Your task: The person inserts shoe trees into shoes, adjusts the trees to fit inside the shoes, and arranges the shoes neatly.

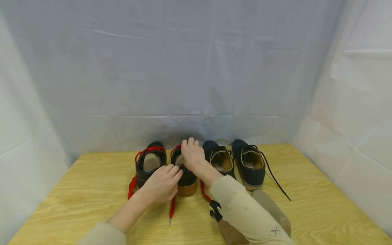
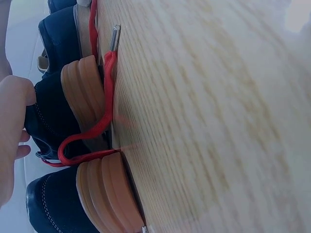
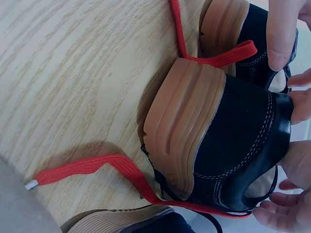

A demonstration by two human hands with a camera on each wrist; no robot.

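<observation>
Two black shoes with gum soles and red laces stand heels toward me, one on the left (image 1: 150, 165) and one beside it (image 1: 187, 180). My left hand (image 1: 162, 185) lies at the second shoe's heel, fingers curled onto the heel collar (image 3: 279, 111). My right hand (image 1: 192, 156) reaches over that shoe's opening, with its fingers curled down over the tongue and red lacing. From the right wrist, the shoe's heel (image 3: 238, 141) and sole (image 3: 184, 126) fill the view, with fingers (image 3: 282, 34) at the right edge. Loose red lace ends (image 1: 172, 207) (image 2: 104, 97) trail on the table.
Two navy shoes (image 1: 221, 160) (image 1: 251, 163) stand to the right, and a dark lace (image 1: 277, 183) trails from the outer one. All sit on a wooden table (image 1: 306, 211) enclosed by white sheeting (image 1: 196, 68). A grey-brown flat piece (image 1: 269, 207) lies under my right forearm.
</observation>
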